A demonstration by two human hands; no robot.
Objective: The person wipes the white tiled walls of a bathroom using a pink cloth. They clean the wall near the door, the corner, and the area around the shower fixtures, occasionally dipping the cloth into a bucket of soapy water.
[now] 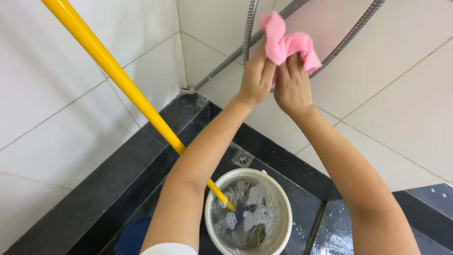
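The pink cloth (288,40) was held up against the tiled wall (401,94), directly above the bucket (248,212) and at the level of the metal hose (249,28) that ran down the wall beside it. Both hands were raised to it with the arms stretched up and forward from the bucket, wrists nearly side by side. The cloth was bunched rather than spread, its bulk rising above and beyond the fingertips, with one lobe standing up over the left hand (256,75) and the other draped over the top of the right hand (292,85). Its longer run lay roughly across, from the left hand toward the right, tilting slightly downward on the right. Neither hand was plainly nearer; both were on it. The left fingers (264,59) were pressed together and pinched the cloth's lower left edge, while the right fingers (296,61) were curled into the bunch from below, gripping it. Below the arms, a yellow mop handle (118,78) leaned from the upper left down into the bucket, which held soapy water and the mop's strands, next to a floor drain (243,158).
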